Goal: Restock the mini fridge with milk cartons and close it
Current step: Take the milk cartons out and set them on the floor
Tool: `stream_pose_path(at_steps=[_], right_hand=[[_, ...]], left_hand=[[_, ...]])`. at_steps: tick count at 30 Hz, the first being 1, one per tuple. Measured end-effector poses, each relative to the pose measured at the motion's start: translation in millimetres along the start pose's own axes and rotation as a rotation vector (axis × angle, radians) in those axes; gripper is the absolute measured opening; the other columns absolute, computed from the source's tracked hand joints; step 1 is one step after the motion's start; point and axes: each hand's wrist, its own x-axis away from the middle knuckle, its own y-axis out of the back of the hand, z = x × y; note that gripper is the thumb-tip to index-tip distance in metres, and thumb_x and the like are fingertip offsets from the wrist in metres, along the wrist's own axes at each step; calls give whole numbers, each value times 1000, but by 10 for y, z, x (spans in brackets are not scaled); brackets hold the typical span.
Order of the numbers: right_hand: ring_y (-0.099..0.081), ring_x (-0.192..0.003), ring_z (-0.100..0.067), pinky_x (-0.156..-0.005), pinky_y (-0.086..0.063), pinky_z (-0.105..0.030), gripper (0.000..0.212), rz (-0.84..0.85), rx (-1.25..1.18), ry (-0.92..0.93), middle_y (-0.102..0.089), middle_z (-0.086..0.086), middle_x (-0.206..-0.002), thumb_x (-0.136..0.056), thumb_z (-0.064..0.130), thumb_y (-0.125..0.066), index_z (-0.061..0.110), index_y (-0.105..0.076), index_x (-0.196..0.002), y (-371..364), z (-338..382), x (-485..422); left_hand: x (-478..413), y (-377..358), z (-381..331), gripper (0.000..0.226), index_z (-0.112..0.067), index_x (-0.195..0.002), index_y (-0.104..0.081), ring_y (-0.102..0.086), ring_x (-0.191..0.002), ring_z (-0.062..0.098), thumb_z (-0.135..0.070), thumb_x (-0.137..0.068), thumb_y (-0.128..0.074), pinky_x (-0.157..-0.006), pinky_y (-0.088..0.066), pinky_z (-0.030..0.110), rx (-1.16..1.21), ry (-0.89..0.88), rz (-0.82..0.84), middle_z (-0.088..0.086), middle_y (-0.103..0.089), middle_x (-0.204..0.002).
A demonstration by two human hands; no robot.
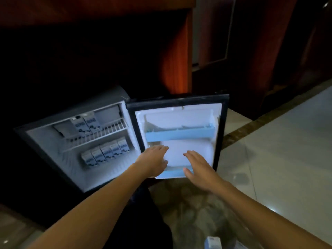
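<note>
The mini fridge (46, 141) stands open on the floor. Two milk cartons (86, 125) sit on its wire shelf (111, 131), and a row of several cartons (106, 153) stands below. The door (222, 123) is swung wide to the right, its white inner side with two blue racks (179, 134) facing me. My left hand (154, 160) reaches to the door's lower left, fingers straight, holding nothing. My right hand (199, 169) hovers in front of the lower rack, fingers spread and empty. One more carton (212, 242) shows at the bottom edge.
Dark wooden furniture (177, 65) rises behind the fridge. Pale glossy floor tiles (287, 141) with a brown border strip spread to the right. A patterned floor area (194, 209) lies under my arms.
</note>
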Motion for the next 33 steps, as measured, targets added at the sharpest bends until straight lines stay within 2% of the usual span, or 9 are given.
stream_pose_path(at_steps=[4,7,15,18,25,27,29,31,33], right_hand=[[-13,-151,-18,-121,-10,-29,59,36,39,150,-19,-1,-164,-104,34,-44,16,-25,-156,47,540,-333],[-19,-149,-18,-119,-16,-30,58,62,113,265,-23,1,-162,-104,35,-44,18,-25,-156,85,928,-540],[-16,-151,-15,-119,-24,-34,60,138,183,421,-15,5,-164,-104,36,-44,19,-21,-157,-254,1728,-1180],[-16,-151,-14,-120,-23,-33,60,166,178,440,-14,5,-165,-105,36,-43,18,-20,-157,-450,1921,-1449],[-22,-148,-14,-116,-28,-34,60,184,128,415,-19,7,-163,-103,31,-46,19,-21,-157,-920,2189,-2160],[-22,-149,-16,-116,-29,-35,60,165,95,409,-19,6,-163,-103,29,-47,18,-21,-156,-1048,2237,-2360],[-19,-149,-17,-115,-31,-36,62,144,83,402,-12,6,-164,-102,28,-47,19,-19,-157,-1182,2283,-2551],[-24,-146,-15,-108,-41,-35,66,128,39,376,-1,12,-164,-101,27,-49,23,-16,-157,-1303,2338,-2732],[-26,-141,-12,-106,-45,-37,69,93,-27,362,4,12,-164,-99,24,-52,23,-15,-157,-1411,2394,-2929]], left_hand=[[301,246,445,56,-27,-154,-30,-30,-146,17,-32,-102,-47,-115,-32,39,-6,36,-69,-6,-29,-161],[495,340,786,56,-25,-155,-27,-24,-148,18,-33,-103,-45,-117,-26,40,-3,76,-104,-4,-25,-162],[723,146,1783,55,-24,-155,-26,-17,-150,18,-38,-104,-41,-121,-11,36,6,220,-223,-3,-23,-163],[728,4,2115,55,-23,-154,-28,-18,-149,18,-38,-103,-43,-121,-9,35,17,271,-264,-2,-25,-162],[497,-163,2740,55,-19,-153,-32,-21,-149,20,-33,-101,-45,-121,-18,39,86,410,-409,1,-28,-160],[398,-172,2897,54,-19,-151,-33,-20,-149,23,-31,-100,-46,-120,-21,42,115,464,-429,3,-22,-162],[303,-217,3044,53,-22,-150,-32,-19,-149,28,-28,-99,-48,-117,-26,48,163,521,-445,2,-12,-164],[191,-277,3154,56,-24,-150,-28,-17,-149,31,-27,-99,-49,-116,-29,51,199,562,-459,-2,-5,-164],[37,-312,3253,58,-19,-150,-25,-21,-147,32,-25,-98,-50,-116,-32,50,210,596,-535,1,-9,-163]])
